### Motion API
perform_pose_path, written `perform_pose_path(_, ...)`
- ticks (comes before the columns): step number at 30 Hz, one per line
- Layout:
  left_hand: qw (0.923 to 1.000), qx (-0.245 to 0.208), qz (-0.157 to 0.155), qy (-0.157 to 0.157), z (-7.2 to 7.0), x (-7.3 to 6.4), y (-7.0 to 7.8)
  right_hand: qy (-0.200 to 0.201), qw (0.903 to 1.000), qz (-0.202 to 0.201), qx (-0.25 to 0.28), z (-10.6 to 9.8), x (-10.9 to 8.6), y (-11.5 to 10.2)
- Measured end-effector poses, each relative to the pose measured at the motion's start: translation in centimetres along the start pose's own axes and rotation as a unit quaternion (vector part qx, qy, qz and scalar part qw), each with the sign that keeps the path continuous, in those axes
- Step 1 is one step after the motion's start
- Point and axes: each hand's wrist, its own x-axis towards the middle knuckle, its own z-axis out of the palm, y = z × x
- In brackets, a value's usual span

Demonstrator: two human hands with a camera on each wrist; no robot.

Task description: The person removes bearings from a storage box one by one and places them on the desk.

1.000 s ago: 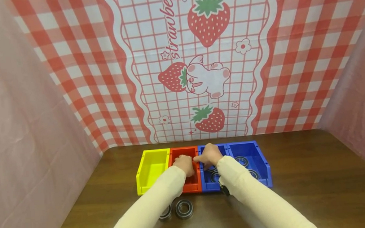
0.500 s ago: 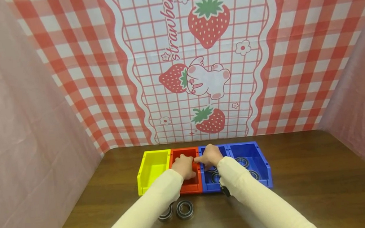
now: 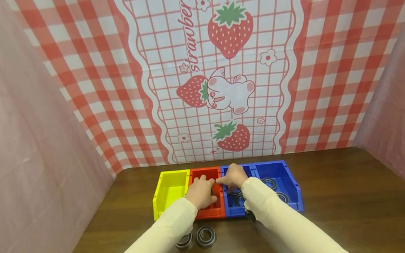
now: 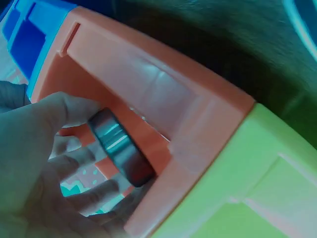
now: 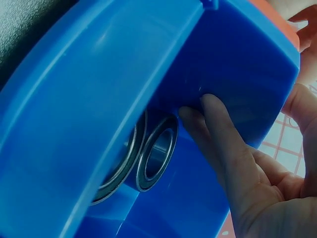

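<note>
My left hand (image 3: 201, 191) is over the red bin (image 3: 210, 213), its fingers spread. In the left wrist view, a ball bearing (image 4: 121, 148) stands on edge between thumb and fingers, held inside that bin. My right hand (image 3: 234, 176) holds the side wall of the adjoining blue bin (image 3: 235, 213). Its straight fingers (image 5: 223, 124) lie against the inside, while the thumb reaches over the rim toward the red bin. Two ball bearings lie in this blue bin, the smaller-looking bearing (image 5: 157, 154) fully visible and the nearer one partly hidden by the bin's front.
A yellow bin (image 3: 170, 191) joins the row at the left. At the right end, another blue bin (image 3: 284, 177) contains two bearings. On the wooden table in front lie a bearing (image 3: 206, 237) and another bearing (image 3: 184, 240), partly covered by the left sleeve.
My left hand has shifted slightly left and toward me, and its fingers have spread from a more bunched pose. The right hand stays at the blue bin's wall.
</note>
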Motion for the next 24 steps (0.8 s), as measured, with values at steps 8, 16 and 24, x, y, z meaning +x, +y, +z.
perform_pose_path(8, 0.9991, 0.022, 0.031, 0.019, 0.0, -0.9, -0.1, 0.000, 1.0000, 0.000, 0.001, 0.1, 0.1, 0.0)
perform_pose_path(16, 0.9995, 0.014, 0.028, 0.000, -0.6, -1.7, 0.1, -0.004, 0.9999, 0.009, 0.009, 0.2, 0.2, 0.1)
perform_pose_path(24, 0.9988, 0.006, 0.049, -0.001, -1.1, -2.3, -0.3, -0.001, 1.0000, 0.008, 0.003, 0.1, 0.2, 0.0)
